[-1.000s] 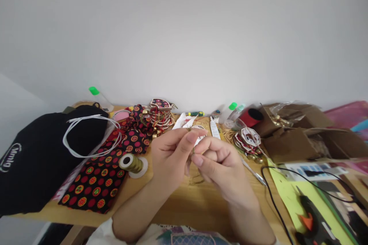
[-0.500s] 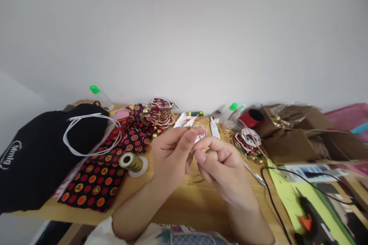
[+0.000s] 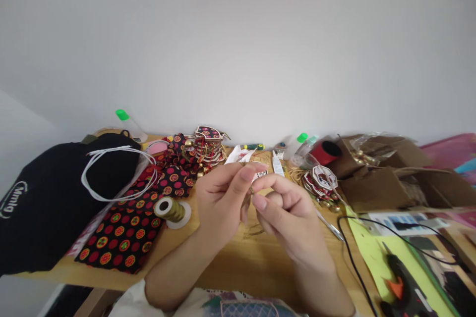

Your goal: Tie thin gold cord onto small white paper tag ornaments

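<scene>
1. Folded black patterned fabric (image 3: 119,240) lies at left on the desk (image 3: 238,267), with 1 spool of olive thread (image 3: 173,212) beside it.
2. The left hand (image 3: 221,198) has thumb and index finger pinched on a thin olive cord (image 3: 252,189), held above the desk.
3. Behind the fingertips shows 1 white piece (image 3: 261,172); whether it is held, I cannot tell.
4. The right hand (image 3: 288,213), its fingers curled, pinches the same cord.
5. Further right: 1 slim silver tool (image 3: 330,225), then 1 glue gun (image 3: 405,282).

Left hand (image 3: 219,200), right hand (image 3: 290,210) — fingertips together, pinching thin cord (image 3: 252,190) (olive-thread spool (image 3: 176,212) beside left hand).
</scene>
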A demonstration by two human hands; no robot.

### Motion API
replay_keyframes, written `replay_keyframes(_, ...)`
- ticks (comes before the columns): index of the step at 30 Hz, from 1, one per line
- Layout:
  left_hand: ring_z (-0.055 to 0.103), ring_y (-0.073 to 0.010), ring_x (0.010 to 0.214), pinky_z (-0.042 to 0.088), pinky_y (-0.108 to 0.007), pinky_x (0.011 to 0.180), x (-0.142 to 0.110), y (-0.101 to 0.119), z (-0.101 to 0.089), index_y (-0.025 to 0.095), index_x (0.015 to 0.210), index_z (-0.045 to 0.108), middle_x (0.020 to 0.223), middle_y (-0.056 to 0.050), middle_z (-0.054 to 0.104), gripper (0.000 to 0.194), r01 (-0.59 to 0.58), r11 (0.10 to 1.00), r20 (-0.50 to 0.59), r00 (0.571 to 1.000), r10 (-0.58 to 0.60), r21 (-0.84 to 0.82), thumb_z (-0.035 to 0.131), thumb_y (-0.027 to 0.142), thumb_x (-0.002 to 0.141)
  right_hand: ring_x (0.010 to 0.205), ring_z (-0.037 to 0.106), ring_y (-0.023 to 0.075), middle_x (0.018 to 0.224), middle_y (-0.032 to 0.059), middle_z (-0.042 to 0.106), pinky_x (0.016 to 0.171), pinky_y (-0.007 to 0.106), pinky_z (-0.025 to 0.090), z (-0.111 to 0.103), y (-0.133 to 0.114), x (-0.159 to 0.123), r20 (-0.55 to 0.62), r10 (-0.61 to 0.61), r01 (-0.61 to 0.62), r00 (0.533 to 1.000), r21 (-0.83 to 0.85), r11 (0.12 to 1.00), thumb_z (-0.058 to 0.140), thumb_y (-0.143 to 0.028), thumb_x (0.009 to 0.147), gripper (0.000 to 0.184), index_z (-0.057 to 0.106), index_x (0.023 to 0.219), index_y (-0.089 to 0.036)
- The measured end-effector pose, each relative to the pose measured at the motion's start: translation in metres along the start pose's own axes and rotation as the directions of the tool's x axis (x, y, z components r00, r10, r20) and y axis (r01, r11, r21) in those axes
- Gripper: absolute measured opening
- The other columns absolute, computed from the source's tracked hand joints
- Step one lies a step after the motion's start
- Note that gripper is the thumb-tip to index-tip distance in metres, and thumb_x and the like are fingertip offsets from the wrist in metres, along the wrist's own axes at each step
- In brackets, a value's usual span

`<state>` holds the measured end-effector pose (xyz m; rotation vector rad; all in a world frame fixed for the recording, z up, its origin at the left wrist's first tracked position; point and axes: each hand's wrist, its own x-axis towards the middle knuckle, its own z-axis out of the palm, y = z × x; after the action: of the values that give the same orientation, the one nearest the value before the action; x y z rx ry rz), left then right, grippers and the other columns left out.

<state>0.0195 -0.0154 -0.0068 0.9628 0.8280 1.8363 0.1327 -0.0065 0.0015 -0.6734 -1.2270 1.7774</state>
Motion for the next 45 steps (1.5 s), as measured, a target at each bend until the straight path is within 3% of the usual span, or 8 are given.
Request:
replay_keyframes(9, 0.042, -0.0047, 0.029, 0.035, -0.015, 0.031, 0.002, 0.003, 0.000, 0.021, 0.085, 0.078, 0.039, 0.007, 0.049, 0.020, -0.169, 0.937, -0.070, 0.977, 0.200, 0.305, 0.064, 0.036, 0.086, 0.038, 0.021, 0.0044, 0.045, -0.0117, 0.038, 0.039, 0.017, 0.018, 0.001, -0.002, -0.004, 0.010, -0.032, 0.031, 0.999, 0.078, 0.996, 0.063, -0.023, 0.088, 0.011, 0.063, 0.099, -0.021)
replay_keyframes(18, 0.060, -0.0093, 0.050, 0.048, -0.020, 0.053, 0.005, 0.006, -0.002, 0.022, 0.083, 0.078, 0.055, 0.002, 0.067, 0.018, -0.332, 0.776, 0.024, 0.925, 0.380, 0.537, 0.062, 0.029, 0.088, 0.038, 0.019, 0.0042, 0.046, -0.0125, 0.028, 0.038, 0.016, 0.016, 0.002, -0.002, -0.004, 0.032, -0.044, 0.039, 0.999, 0.140, 0.989, 0.059, -0.021, 0.091, 0.010, 0.064, 0.099, -0.021)
replay_keyframes(24, 0.053, -0.0098, 0.045, 0.046, -0.022, 0.051, 0.006, 0.009, 0.000, 0.020, 0.070, 0.077, 0.049, 0.003, 0.059, 0.024, -0.290, 0.803, -0.002, 0.940, 0.341, 0.521, 0.063, 0.033, 0.087, 0.037, 0.021, 0.0054, 0.045, -0.0121, 0.030, 0.036, 0.017, 0.020, 0.002, 0.000, -0.006, 0.010, -0.063, 0.062, 0.998, 0.093, 0.994, 0.055, -0.024, 0.093, 0.012, 0.063, 0.102, -0.021)
replay_keyframes(30, 0.054, -0.0093, 0.045, 0.044, -0.021, 0.048, 0.008, 0.010, 0.001, 0.021, 0.077, 0.078, 0.051, 0.003, 0.063, 0.019, -0.261, 0.839, -0.034, 0.949, 0.315, 0.478, 0.065, 0.032, 0.085, 0.037, 0.026, 0.0060, 0.048, -0.0114, 0.031, 0.037, 0.017, 0.026, 0.003, 0.002, -0.007, 0.019, -0.089, 0.087, 0.996, 0.058, 0.994, 0.052, -0.024, 0.095, 0.015, 0.061, 0.107, -0.024)
replay_keyframes(39, 0.059, -0.0108, 0.049, 0.048, -0.022, 0.054, 0.008, 0.012, 0.001, 0.022, 0.075, 0.078, 0.055, 0.002, 0.069, 0.020, -0.295, 0.796, -0.027, 0.931, 0.363, 0.529, 0.064, 0.030, 0.086, 0.038, 0.029, 0.0055, 0.047, -0.0114, 0.032, 0.039, 0.015, 0.029, 0.003, 0.002, -0.008, 0.032, -0.109, 0.107, 0.993, 0.075, 0.991, 0.050, -0.022, 0.097, 0.018, 0.060, 0.110, -0.026)
replay_keyframes(45, 0.059, -0.0105, 0.048, 0.049, -0.022, 0.053, 0.009, 0.013, 0.001, 0.020, 0.076, 0.078, 0.056, 0.001, 0.068, 0.019, -0.240, 0.841, -0.049, 0.953, 0.300, 0.484, 0.066, 0.031, 0.084, 0.036, 0.033, 0.0069, 0.046, -0.0112, 0.037, 0.038, 0.017, 0.033, 0.003, 0.003, -0.007, 0.004, -0.082, 0.082, 0.997, 0.007, 0.997, 0.052, -0.025, 0.095, 0.016, 0.059, 0.110, -0.026)
